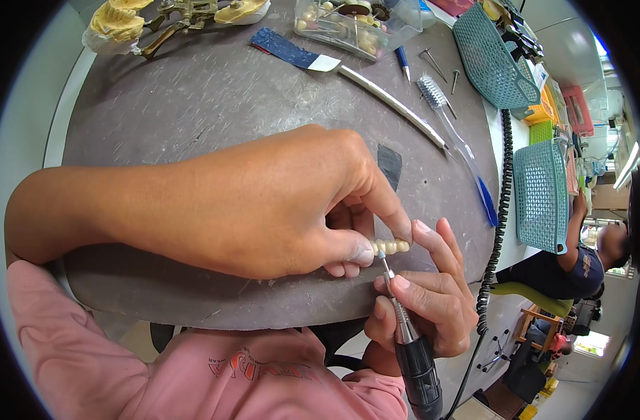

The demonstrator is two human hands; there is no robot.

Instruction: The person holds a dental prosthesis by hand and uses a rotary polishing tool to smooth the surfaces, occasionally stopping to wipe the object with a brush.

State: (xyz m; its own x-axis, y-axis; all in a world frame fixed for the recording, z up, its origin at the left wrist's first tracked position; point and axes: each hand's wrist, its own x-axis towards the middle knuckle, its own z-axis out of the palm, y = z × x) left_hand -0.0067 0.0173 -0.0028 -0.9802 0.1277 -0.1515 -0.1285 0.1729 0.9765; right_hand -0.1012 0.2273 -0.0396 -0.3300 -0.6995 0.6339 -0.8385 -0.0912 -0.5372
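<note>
My left hand (278,203) pinches a small row of cream false teeth (391,246) between thumb and fingers, just above the near edge of the round grey work mat (194,105). My right hand (425,301) grips a slim rotary handpiece (407,343) with a black body, held upright like a pen. Its thin bur tip (383,257) touches the underside of the teeth. A right fingertip also rests against the end of the tooth row.
On the mat lie a toothbrush (449,126), a long white rod (393,105), a strip of blue sandpaper (285,49), a clear box of parts (348,24) and a dental articulator with casts (166,17). Teal baskets (540,196) and a coiled black cord (501,210) sit right. Another person (579,259) sits beyond.
</note>
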